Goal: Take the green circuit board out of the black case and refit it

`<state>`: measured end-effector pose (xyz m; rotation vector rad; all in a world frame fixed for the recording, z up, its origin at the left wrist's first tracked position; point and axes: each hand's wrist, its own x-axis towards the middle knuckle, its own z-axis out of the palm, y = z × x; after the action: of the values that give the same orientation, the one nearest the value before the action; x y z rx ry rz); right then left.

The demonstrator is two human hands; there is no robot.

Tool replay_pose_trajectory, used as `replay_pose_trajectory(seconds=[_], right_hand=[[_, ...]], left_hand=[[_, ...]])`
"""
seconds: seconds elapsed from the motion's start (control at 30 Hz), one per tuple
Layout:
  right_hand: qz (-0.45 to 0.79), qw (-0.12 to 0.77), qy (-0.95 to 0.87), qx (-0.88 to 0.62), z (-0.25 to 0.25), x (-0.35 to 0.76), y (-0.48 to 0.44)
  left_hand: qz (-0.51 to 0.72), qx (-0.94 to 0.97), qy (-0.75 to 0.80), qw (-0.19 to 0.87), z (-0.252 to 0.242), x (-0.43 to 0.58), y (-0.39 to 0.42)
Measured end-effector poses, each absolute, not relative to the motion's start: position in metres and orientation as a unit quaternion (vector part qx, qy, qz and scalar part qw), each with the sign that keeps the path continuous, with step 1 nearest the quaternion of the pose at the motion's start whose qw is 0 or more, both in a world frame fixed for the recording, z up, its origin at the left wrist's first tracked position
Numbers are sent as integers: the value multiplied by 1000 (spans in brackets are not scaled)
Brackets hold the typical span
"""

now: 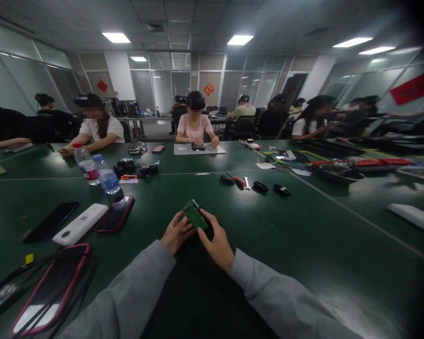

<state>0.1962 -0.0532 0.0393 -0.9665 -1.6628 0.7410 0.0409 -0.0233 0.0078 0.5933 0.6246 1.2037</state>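
Observation:
A green circuit board [195, 216] is held up in front of me, tilted, above the dark green table [286, 245]. My left hand [176, 233] grips its left edge, with the thumb near the face and the other fingers underneath. On the opposite edge, my right hand [217, 240] closes with thumb and fingers. A pale, narrow part shows along the board's top edge; its kind is too small to tell. Beyond the hands lie a screwdriver [239, 182], a wrench [247, 183] and small black items [260, 187].
To the left are two water bottles [106, 176], a white power bank [80, 224], a red-edged phone [116, 214], a dark phone [52, 221] and a pink-edged phone [53, 289] with cables. A person [195, 125] sits opposite at a white mat [180, 149]. Tools and cables lie far right.

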Motion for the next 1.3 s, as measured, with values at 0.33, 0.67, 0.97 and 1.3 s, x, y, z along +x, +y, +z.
replay_pose_trajectory(seconds=[0.33,0.67,0.97,1.3], right_hand=[[812,421,-296,-274,57,196,-55],[888,351,-231,-187,56,201,-57],[874,346,-278,-197,47,203,-54],[847,323,-347,-242,51,199,-54]], left_hand=[[514,302,210,775,10,38,-27],[504,314,198,779,5,37,-24],[506,313,209,777,11,38,-27],[506,299,315,745,15,35,-28]])
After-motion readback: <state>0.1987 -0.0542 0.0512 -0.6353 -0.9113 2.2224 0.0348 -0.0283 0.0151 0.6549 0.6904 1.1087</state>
